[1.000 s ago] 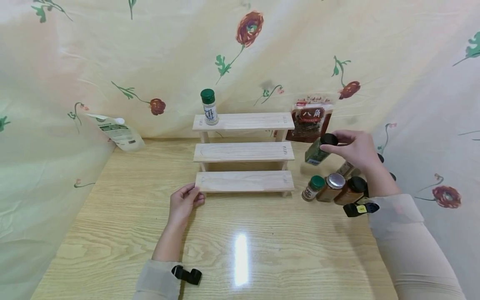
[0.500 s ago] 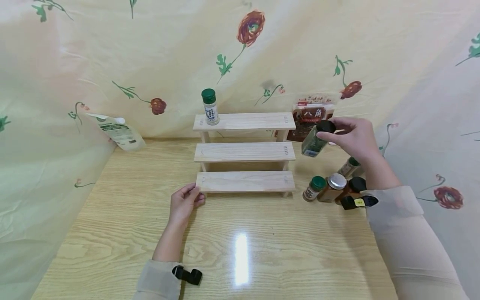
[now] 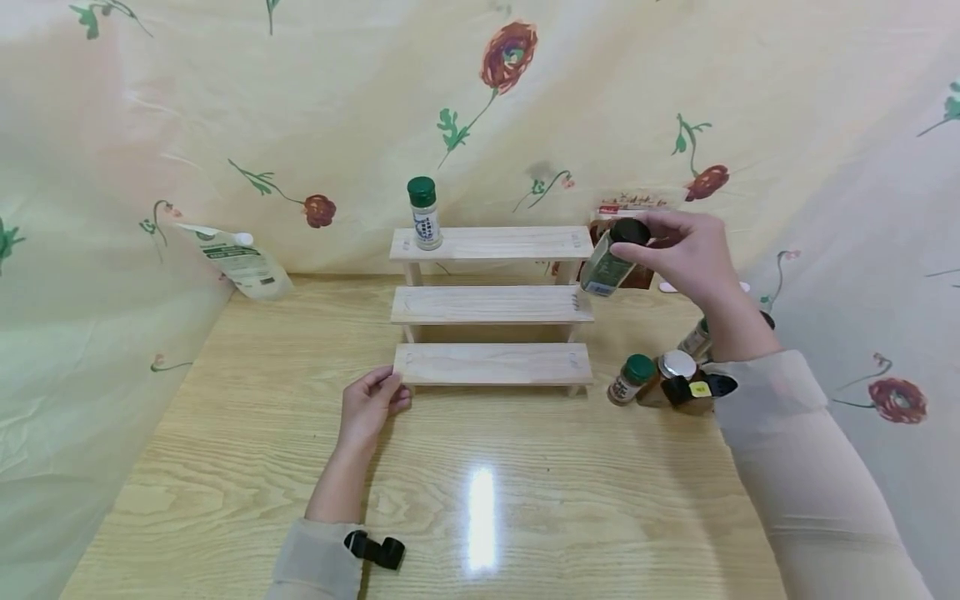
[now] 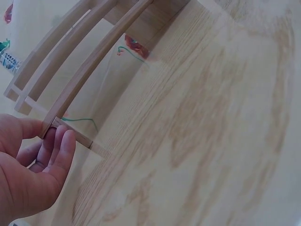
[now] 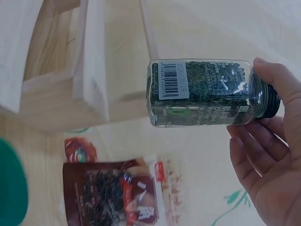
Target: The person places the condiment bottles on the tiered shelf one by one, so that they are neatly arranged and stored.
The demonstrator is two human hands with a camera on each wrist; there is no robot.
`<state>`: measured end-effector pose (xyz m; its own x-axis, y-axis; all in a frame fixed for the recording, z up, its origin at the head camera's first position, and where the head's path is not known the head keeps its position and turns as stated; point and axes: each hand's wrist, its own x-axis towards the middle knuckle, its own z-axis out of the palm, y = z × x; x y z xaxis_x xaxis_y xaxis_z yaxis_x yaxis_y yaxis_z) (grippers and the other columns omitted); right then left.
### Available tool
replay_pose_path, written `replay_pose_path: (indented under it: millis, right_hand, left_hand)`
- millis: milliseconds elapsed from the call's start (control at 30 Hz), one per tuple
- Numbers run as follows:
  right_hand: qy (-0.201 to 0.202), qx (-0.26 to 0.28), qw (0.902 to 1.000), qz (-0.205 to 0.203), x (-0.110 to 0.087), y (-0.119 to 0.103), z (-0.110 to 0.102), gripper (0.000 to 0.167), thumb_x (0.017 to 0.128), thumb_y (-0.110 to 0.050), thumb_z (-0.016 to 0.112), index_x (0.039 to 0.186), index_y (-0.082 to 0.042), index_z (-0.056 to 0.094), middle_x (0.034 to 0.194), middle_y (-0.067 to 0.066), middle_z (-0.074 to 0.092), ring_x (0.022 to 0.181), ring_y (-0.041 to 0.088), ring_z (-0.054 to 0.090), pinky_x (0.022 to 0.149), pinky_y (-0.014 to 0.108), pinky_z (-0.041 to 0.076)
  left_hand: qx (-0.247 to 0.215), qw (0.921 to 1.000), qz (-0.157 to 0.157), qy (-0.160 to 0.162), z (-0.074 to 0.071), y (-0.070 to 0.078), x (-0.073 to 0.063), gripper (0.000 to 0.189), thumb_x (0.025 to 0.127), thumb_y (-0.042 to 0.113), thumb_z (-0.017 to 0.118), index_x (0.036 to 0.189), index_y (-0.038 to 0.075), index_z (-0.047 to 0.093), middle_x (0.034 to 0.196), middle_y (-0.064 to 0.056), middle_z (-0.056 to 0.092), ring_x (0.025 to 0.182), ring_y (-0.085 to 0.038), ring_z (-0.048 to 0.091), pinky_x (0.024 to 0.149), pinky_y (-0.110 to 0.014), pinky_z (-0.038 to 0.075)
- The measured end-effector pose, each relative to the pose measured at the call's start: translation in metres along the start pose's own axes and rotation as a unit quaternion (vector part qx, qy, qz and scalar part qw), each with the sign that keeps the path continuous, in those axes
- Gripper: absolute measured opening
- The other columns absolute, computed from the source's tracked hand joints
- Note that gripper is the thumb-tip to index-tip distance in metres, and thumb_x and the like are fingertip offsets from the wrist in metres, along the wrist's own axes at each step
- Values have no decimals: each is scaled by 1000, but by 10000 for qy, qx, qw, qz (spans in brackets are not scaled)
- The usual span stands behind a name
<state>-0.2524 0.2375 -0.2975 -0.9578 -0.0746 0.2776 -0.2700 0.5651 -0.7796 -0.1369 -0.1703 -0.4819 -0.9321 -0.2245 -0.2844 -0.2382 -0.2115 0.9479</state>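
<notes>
My right hand [image 3: 690, 254] grips a square glass jar of dried green herb flakes [image 5: 200, 92] near its black cap, thumb on one side and fingers on the other. In the head view the jar is tilted, its base close to the right ends of the upper two steps of a three-step wooden rack [image 3: 491, 364]. Thumb and fingers of my left hand [image 3: 367, 408] pinch the front left corner of the rack's lowest step, as the left wrist view also shows. A green-capped shaker [image 3: 425, 218] stands upright at the left end of the top step.
Right of the rack stand a small green-capped bottle [image 3: 632, 379], a silver-lidded jar [image 3: 678, 364] and other bottles, partly hidden by my right arm. A brown star anise bag [image 5: 113, 197] leans at the back wall behind the jar. A white pouch [image 3: 243, 262] leans back left.
My right hand has carried the herb jar up and left from above the bottles to the rack's right end. My left hand stays at the rack's corner.
</notes>
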Motion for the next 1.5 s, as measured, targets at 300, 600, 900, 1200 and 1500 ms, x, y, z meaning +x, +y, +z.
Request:
replay_pose_path:
  millis: [300, 600, 900, 1200, 1500]
  right_hand:
    - [-89, 235, 9989, -406, 20, -20, 18, 41, 81, -25, 88, 114, -5, 75, 96, -9, 71, 81, 4, 69, 66, 12, 58]
    - [-274, -2, 9988, -410, 32, -36, 34, 43, 81, -33, 87, 114, -8, 75, 107, 4, 73, 85, 8, 70, 69, 14, 59]
    - [-311, -38, 9993, -219, 43, -45, 50, 48, 81, -42, 86, 117, -12, 76, 114, 6, 73, 92, 16, 67, 74, 20, 57]
    - [-565, -123, 9981, -223, 54, -57, 62, 53, 81, -49, 83, 121, -15, 74, 115, 5, 72, 101, 15, 67, 78, 23, 56]
    - [-657, -323, 9949, -692, 72, -72, 84, 41, 85, -43, 82, 114, -15, 76, 107, 5, 74, 99, 13, 66, 80, 27, 54]
  left_hand:
    - [-45, 10000, -1, -5, -1, 0, 0, 35, 100, 1, 60, 132, -13, 56, 89, -7, 66, 77, -15, 70, 77, -28, 66]
    - [-24, 10000, 12, -1, 1, 0, 2, 32, 100, 0, 60, 129, -13, 58, 88, -8, 67, 77, -15, 70, 77, -29, 66]
    - [40, 10000, 9, -22, -2, -1, 3, 33, 100, 1, 61, 131, -12, 57, 90, -9, 67, 78, -16, 70, 77, -28, 66]
    - [39, 10000, -2, -29, -2, -1, 4, 33, 100, 2, 61, 130, -12, 58, 92, -10, 66, 80, -17, 70, 78, -29, 66]
    - [42, 10000, 16, -44, -2, -1, 5, 33, 100, 3, 62, 130, -12, 58, 91, -9, 66, 78, -15, 70, 78, -28, 66]
